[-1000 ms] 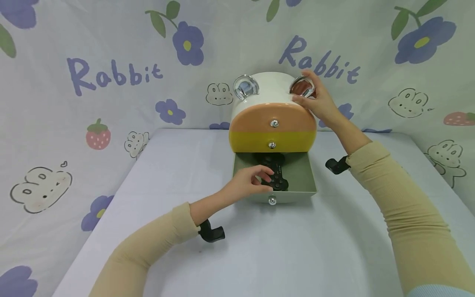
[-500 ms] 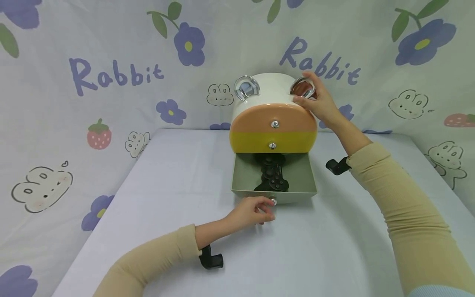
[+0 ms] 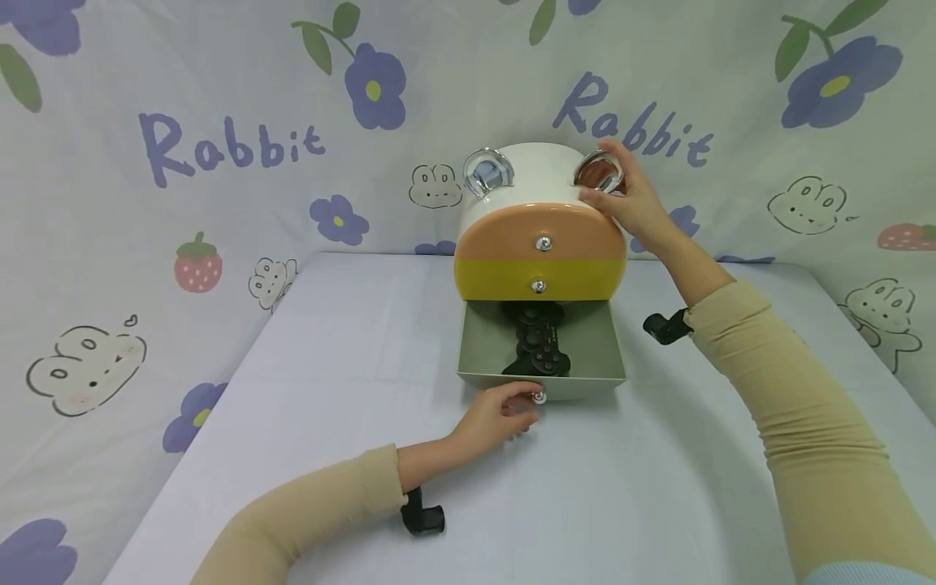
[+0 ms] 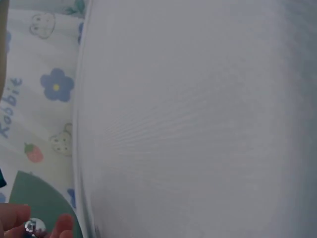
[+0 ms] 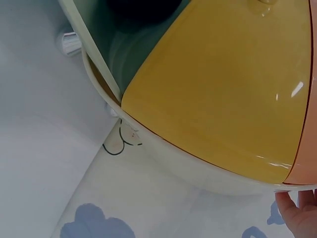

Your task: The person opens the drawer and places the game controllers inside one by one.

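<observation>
A rounded white cabinet point(image 3: 543, 166) has an orange top drawer front point(image 3: 504, 240) and a yellow one point(image 3: 497, 280). Below them the grey-green bottom drawer point(image 3: 478, 349) is pulled out. A black game controller point(image 3: 544, 353) lies in it, with another dark thing behind in shadow. My left hand point(image 3: 493, 418) is at that drawer's front, finger and thumb on either side of its silver knob point(image 4: 35, 226), with a gap showing in the left wrist view. My right hand point(image 3: 632, 199) grips the chrome-rimmed ear point(image 3: 598, 172) on the cabinet's right top.
A second chrome-rimmed ear point(image 3: 487, 173) stands at the cabinet's left top. Silver knobs sit on the upper drawers. The cabinet stands on a white-covered table point(image 3: 366, 341) before a printed cloth backdrop point(image 3: 241, 81).
My left hand has come out from over the controller in the drawer and moved down to the drawer's knob. The right hand keeps its grip on the ear.
</observation>
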`<action>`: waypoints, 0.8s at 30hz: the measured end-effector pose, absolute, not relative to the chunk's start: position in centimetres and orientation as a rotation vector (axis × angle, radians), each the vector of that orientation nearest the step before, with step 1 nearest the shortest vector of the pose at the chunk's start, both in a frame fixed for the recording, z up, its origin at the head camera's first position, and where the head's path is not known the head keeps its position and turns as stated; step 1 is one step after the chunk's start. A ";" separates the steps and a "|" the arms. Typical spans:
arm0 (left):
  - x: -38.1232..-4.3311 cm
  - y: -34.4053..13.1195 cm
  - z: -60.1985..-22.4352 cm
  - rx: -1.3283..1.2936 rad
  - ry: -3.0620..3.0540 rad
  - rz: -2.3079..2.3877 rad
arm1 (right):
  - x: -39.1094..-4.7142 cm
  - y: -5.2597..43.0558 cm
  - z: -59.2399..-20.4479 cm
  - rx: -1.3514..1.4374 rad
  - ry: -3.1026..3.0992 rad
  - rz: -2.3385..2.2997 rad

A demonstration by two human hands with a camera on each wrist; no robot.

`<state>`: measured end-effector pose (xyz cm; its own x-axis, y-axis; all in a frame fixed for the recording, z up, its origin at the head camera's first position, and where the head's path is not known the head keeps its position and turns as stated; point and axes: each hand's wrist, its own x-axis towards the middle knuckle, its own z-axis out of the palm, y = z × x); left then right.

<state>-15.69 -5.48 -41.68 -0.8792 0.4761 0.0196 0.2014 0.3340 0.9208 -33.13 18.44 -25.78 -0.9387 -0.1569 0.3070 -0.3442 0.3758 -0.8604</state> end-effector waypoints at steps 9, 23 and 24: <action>-16.8 -4.7 -41.9 0.673 2.407 1.515 | -33.1 18.7 -25.8 0.449 -2.447 1.606; -17.6 -4.5 -41.4 0.667 2.485 1.495 | -33.2 18.5 -25.9 0.471 -2.443 1.592; -17.7 -4.5 -41.3 0.666 2.486 1.501 | -33.2 18.5 -25.9 0.474 -2.441 1.597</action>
